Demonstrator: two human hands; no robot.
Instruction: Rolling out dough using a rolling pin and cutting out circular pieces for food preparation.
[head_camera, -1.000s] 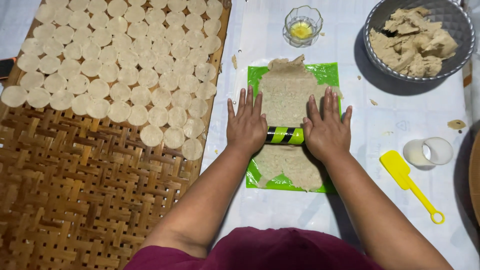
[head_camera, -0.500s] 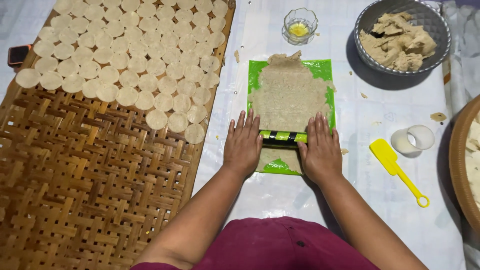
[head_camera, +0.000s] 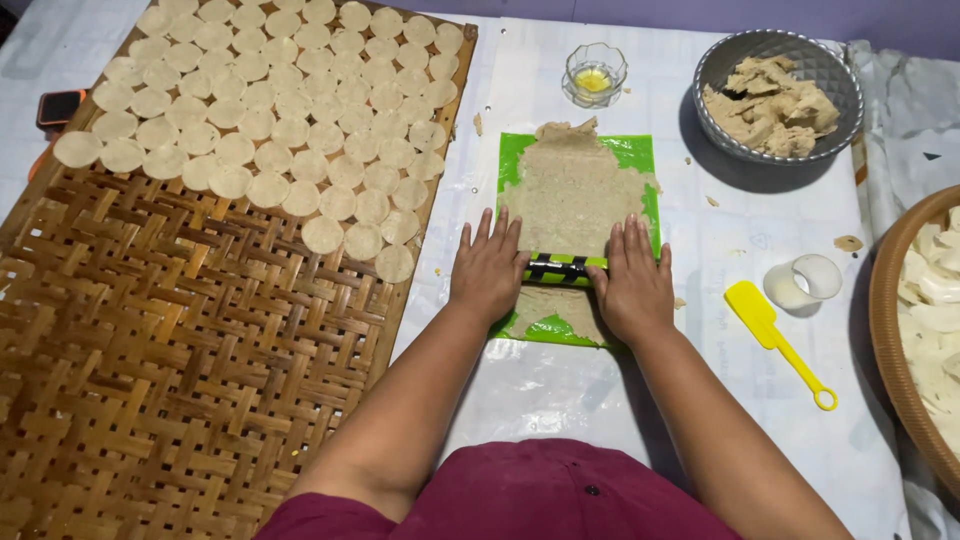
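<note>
- Two flat hands press on a green roller with black bands (head_camera: 562, 268), which lies crosswise over a thin sheet of beige dough (head_camera: 572, 195) near its lower end.
- Dough sheet rests on a green plastic mat (head_camera: 636, 152) on the white table cover (head_camera: 560, 390), with a smaller stretch of dough showing below the roller.
- Left hand (head_camera: 489, 270) lies palm down on the roller's left end, fingers straight and spread, not curled around it.
- Right hand (head_camera: 632, 280) lies palm down on the right end, fingers likewise stretched forward over the dough.
- Just beyond the mat stands a small glass dish (head_camera: 596, 72) with yellow liquid.
- To the upper right, a grey metal bowl (head_camera: 830, 75) holds lumps of dough.
- Right of the mat lie a clear round cutter cup (head_camera: 803, 283) and a yellow plastic scraper (head_camera: 775, 335).
- Left of the mat, a woven bamboo tray (head_camera: 170, 360) carries rows of round dough discs (head_camera: 270, 110) across its far part.
- At the right edge, a round basket (head_camera: 885, 330) holds pale pieces.
</note>
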